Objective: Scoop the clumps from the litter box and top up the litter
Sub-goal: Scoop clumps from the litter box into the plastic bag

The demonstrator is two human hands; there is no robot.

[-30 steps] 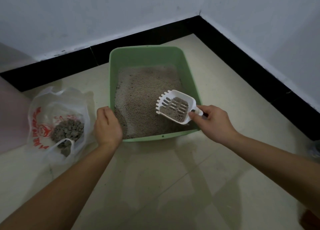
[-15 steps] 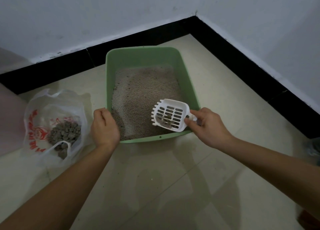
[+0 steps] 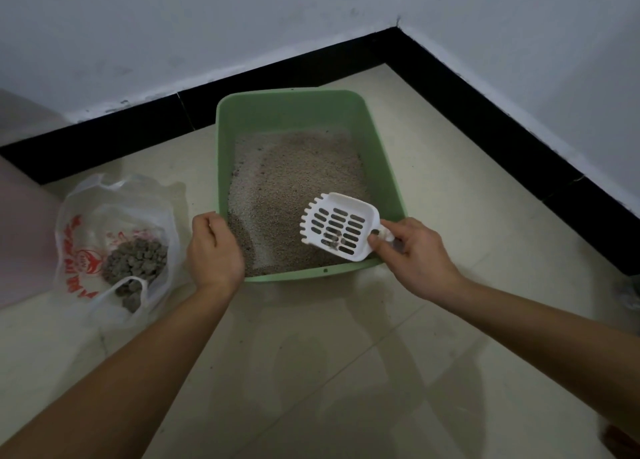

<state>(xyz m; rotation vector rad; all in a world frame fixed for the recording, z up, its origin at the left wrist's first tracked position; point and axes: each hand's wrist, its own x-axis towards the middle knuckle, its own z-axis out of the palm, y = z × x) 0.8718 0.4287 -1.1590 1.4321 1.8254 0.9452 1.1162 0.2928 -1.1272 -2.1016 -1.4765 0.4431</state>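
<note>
A white plastic bag [image 3: 79,223] lies left on the floor tiles [image 3: 311,354], grey clumps [image 3: 135,264] heaped inside. The left hand [image 3: 214,251] curls over the green litter box [image 3: 287,112] at its near-left corner, steadying it. The beige litter [image 3: 294,174] looks shallow and uneven. The right hand [image 3: 415,254] pinches the handle of the slotted white scoop [image 3: 337,226] above the near-right litter. If the scoop tilts on its way to the bag, its few crumbs could spill onto the tiles.

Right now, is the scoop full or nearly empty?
Nearly empty. Most slots of the white scoop are clear; only a few grey clumps sit near its handle end. The right hand grips it.
</note>
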